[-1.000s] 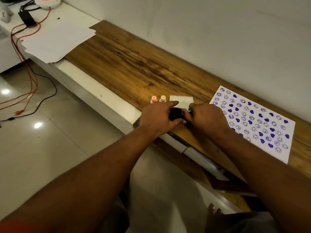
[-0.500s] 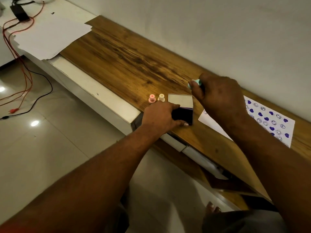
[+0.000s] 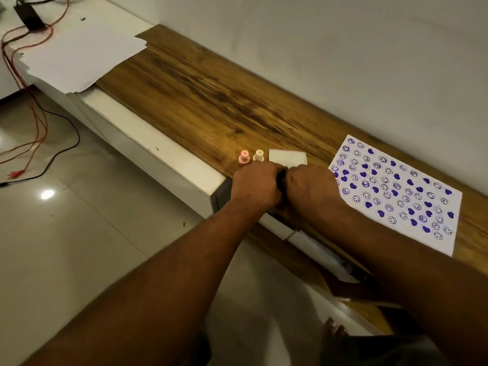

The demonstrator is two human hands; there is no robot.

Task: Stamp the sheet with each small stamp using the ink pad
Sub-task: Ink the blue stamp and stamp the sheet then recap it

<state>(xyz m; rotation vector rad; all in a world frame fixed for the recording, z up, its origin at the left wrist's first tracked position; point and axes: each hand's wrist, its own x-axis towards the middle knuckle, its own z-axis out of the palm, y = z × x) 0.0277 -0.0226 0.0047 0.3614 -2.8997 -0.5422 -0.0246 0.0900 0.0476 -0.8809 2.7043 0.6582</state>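
My left hand (image 3: 254,186) grips the dark ink pad (image 3: 281,178) at the wooden top's front edge. Only a sliver of the pad shows between my hands. My right hand (image 3: 307,184) is curled down onto the pad from the right, and the small teal stamp it carried is hidden under the fingers. The pad's white lid (image 3: 287,157) lies open just behind. A pink stamp (image 3: 244,157) and a cream stamp (image 3: 259,155) stand upright left of the lid. The white sheet (image 3: 396,191), covered with purple hearts and smiley faces, lies to the right.
A stack of blank white paper (image 3: 79,51) lies at the far left on a white cabinet (image 3: 148,154). Red and black cables (image 3: 39,122) hang to the tiled floor. The wall runs close behind the wooden top (image 3: 211,96).
My right hand lifted the teal stamp off the pad toward the sheet's left edge, then came back down onto the pad. My left hand stayed on the pad.
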